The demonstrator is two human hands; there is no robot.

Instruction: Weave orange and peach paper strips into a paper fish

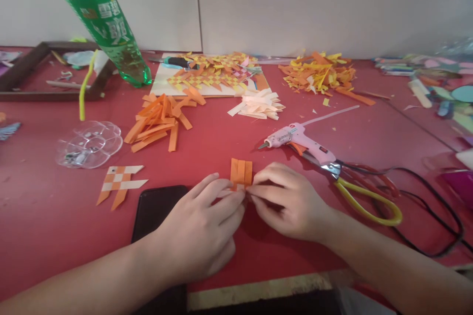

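Several orange paper strips (241, 171) stand side by side between my two hands, with a pale strip crossing their lower end. My left hand (210, 221) pinches the work from the left, fingers curled together, and partly covers the pale strip. From the right, my right hand (290, 199) pinches the lower corner of the same strips with thumb and fingertips. A finished woven paper fish (120, 179) in orange and cream lies to the left. Under my left forearm is a black phone (157, 206).
Loose orange strips (160, 120), cream strips (258, 104) and a yellow-orange pile (320, 74) lie farther back. A pink glue gun (299, 140) rests on yellow-handled scissors (369, 202) at right. A green bottle (107, 24), clear palette (90, 145) and brown frame (51, 96) stand left.
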